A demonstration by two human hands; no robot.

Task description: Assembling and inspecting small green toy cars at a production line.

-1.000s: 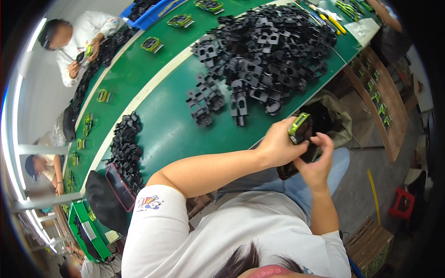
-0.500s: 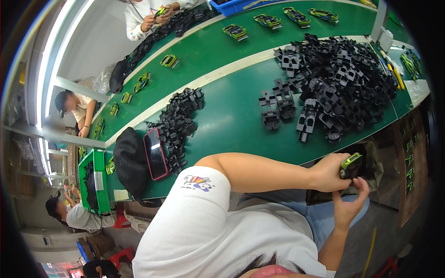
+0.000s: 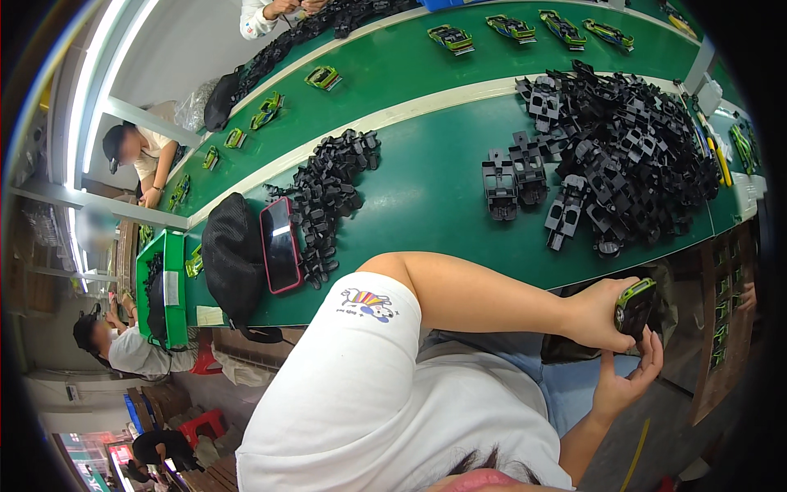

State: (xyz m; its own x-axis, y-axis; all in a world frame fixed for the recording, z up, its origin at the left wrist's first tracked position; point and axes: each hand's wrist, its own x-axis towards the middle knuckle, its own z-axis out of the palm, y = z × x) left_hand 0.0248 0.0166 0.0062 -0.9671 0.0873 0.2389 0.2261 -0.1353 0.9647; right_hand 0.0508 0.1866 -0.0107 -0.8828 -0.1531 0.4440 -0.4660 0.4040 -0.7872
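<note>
My left hand (image 3: 602,316) is closed around a green-and-black toy car (image 3: 634,307), holding it beyond the near edge of the bench, above my lap. The car is tilted, its dark underside partly toward me and its green side uppermost. Just below it is my right hand (image 3: 625,381), its fingers curved and apart from the thumb. The fingertips reach the car's lower end and seem to touch it; whether they hold a small part there is hidden.
A large heap of black plastic chassis parts (image 3: 631,156) covers the bench's right side. Smaller black parts (image 3: 328,197), a phone (image 3: 280,246) and a black bag (image 3: 232,262) lie left. Green cars (image 3: 511,29) line the far strip. A green crate (image 3: 174,283) stands at left; co-workers sit beyond.
The view has shifted, so the bench things sit differently in the picture. In my left hand the car has turned to show more dark underside. My right fingers have spread from a near pinch.
</note>
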